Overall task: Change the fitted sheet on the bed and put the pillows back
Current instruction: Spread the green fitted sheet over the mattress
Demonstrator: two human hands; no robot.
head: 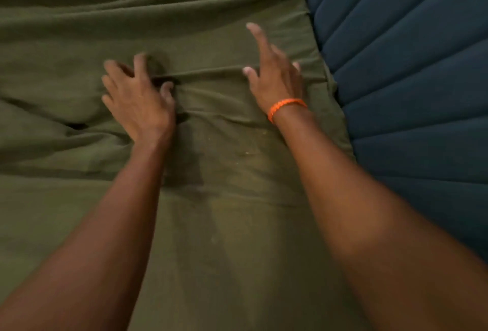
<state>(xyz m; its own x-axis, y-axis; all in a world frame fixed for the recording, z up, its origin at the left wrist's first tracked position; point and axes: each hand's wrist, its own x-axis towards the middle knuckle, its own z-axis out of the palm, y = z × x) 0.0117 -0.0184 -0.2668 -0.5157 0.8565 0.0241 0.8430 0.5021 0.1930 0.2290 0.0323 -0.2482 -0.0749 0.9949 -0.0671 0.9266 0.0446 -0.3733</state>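
Nearest the head camera, two bare forearms reach forward from the bottom corners of the frame over an olive-green cotton fitted sheet (224,225) that covers almost the whole bed surface. The left hand (137,101) lies palm down on the cloth with its fingers (111,66) spread and slightly curled, the thumb pressing beside a raised fold (211,70); it grips nothing that can be seen, though blur softens the fingertips. The right hand (274,77), with an orange braided wristband (286,107) at the wrist, is open too, the index finger stretched forward and the others loosely bent, and it rests on or just above the sheet at the other end of the same fold. To the right, touching the sheet's edge, stands a dark blue channel-quilted padded headboard (409,93).

As for progress, the sheet appears already on the mattress, but long wrinkles cross its far part and a deeper pucker lies at the left, so smoothing looks unfinished. Whether the corners are tucked cannot be told. No pillows show, so that step seems still to come.
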